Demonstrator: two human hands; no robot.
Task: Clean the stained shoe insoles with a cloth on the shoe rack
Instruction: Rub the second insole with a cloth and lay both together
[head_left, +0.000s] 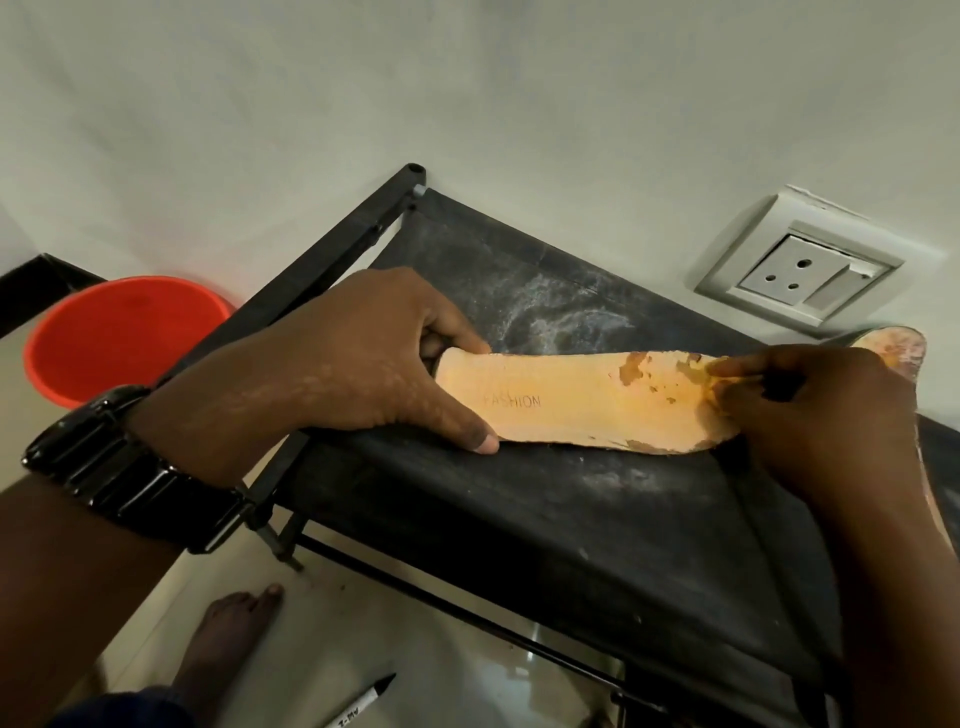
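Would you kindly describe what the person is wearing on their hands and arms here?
Both the left hand and the right hand are bare, without gloves. The left wrist carries a chunky, glossy black watch with a segmented band. Both forearms are bare; no sleeves show.

Insole (571, 405) lies on top of the rack (519, 519), running left to right. Left hand (332, 364) holds its left end; right hand (821, 415) pinches its right end. Second insole (901, 348) just behind right hand, at rack's right edge. Bucket (104, 332) on floor, left of rack. Socket (800, 275) on wall behind rack, right side. Foot (228, 639) on floor before rack's left corner; pen (363, 699) just right of foot.
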